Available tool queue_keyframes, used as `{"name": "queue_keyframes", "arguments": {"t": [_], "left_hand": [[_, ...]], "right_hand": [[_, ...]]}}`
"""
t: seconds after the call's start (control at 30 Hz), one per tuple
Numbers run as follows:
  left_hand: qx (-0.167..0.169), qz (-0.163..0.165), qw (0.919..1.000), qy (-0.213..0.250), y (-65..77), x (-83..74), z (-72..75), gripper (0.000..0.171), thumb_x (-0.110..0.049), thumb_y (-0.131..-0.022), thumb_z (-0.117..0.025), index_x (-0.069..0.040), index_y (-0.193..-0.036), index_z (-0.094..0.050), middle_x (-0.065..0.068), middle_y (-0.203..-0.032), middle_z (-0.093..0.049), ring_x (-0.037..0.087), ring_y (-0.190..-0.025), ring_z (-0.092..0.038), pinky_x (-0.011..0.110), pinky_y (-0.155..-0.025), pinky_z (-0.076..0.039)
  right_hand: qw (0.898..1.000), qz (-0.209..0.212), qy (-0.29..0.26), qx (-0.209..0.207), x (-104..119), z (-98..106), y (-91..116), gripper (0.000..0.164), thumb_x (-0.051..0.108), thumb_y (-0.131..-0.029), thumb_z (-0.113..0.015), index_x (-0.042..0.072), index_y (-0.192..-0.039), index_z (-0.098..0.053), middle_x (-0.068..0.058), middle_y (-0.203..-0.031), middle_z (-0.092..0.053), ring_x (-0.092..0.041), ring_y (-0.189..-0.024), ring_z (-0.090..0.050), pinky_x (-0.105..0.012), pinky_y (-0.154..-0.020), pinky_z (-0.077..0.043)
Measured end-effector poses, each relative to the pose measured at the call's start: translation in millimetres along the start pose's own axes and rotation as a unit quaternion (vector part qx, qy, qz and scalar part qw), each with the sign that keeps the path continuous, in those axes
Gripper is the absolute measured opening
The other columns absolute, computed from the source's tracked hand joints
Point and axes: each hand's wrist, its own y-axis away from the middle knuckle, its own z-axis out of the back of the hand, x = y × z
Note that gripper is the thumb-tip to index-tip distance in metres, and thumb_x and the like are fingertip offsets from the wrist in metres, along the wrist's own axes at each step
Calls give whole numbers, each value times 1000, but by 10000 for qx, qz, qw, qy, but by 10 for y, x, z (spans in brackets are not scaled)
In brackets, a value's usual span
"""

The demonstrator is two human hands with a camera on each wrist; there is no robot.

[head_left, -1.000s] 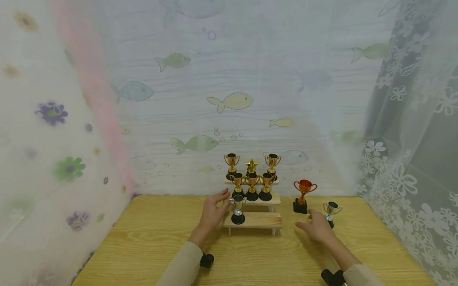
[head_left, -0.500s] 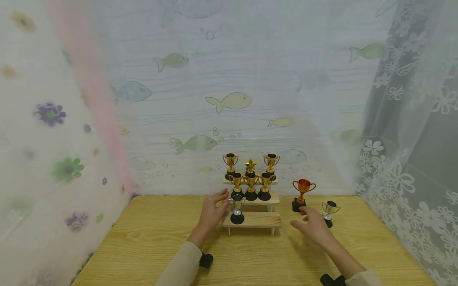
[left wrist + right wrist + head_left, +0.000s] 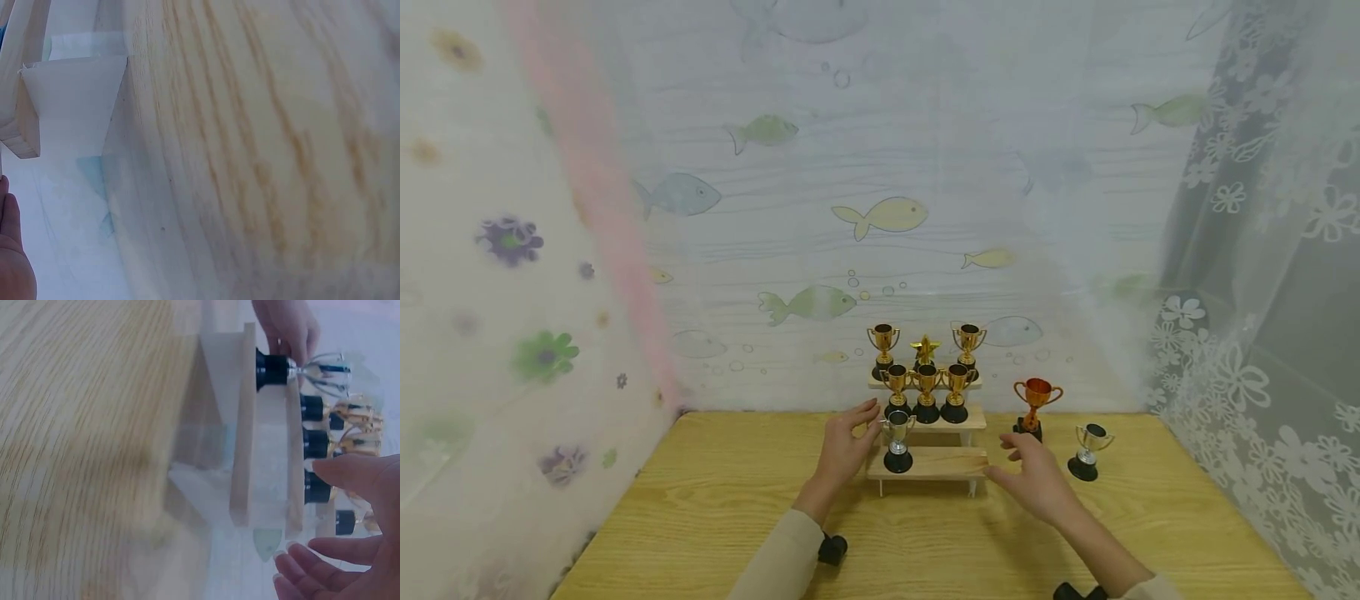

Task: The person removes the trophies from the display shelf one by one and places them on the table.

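Observation:
A small three-step wooden stand [image 3: 943,461] bears several miniature trophies. On its bottom step, at the left end, stands a silver trophy cup [image 3: 897,442]. My left hand [image 3: 842,446] is at the stand's left side, beside this cup, its fingers loosely bent and holding nothing. At the right end of the bottom step is my right hand [image 3: 1036,479], thumb and fingers spread, the thumb tip right at the step's edge. In the right wrist view its thumb [image 3: 350,475] overlaps the gold cups. Gold trophies [image 3: 927,392] line the middle step; gold cups and a star trophy [image 3: 925,350] occupy the top.
Right of the stand, on the wooden table [image 3: 715,500], stand a bronze-red trophy cup [image 3: 1037,396], its base partly behind my right hand, and another silver trophy cup [image 3: 1086,457]. Fish-patterned cloth [image 3: 880,167] hangs behind the table; lace [image 3: 1247,375] hangs at the right.
My right hand has moved left, from in front of the right silver cup to the stand's right end, uncovering that cup. My left hand stays by the stand.

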Motion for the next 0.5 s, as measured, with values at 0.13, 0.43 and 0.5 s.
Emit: {"name": "queue_keyframes", "arguments": {"t": [0.13,0.43,0.5], "left_hand": [[-12,15,10000,8,-2,-2,-2,29,-12,-98,-69,4,-123,-72,13,-135,-66,35,-127,-61,52,-105,-48],[-15,17,10000,13,7,-17,-1,29,-12,-98,-69,4,-123,-72,13,-135,-66,35,-127,-61,53,-105,-49],[-8,12,10000,0,14,-22,-3,30,-13,-99,-69,4,-123,-72,14,-135,-66,35,-127,-61,53,-105,-49]], "right_hand": [[9998,116,-151,23,98,-35,4,59,25,-92,-78,-8,-136,-56,-22,-127,-61,-37,-108,-61,-52,-87,-54],[9988,173,-465,38,247,-208,-62,61,24,-88,-81,-4,-137,-59,-19,-128,-62,-34,-109,-60,-51,-88,-54],[9984,200,-536,32,270,-256,-71,59,23,-88,-82,-4,-135,-60,-19,-127,-62,-33,-109,-60,-50,-87,-54]]}}
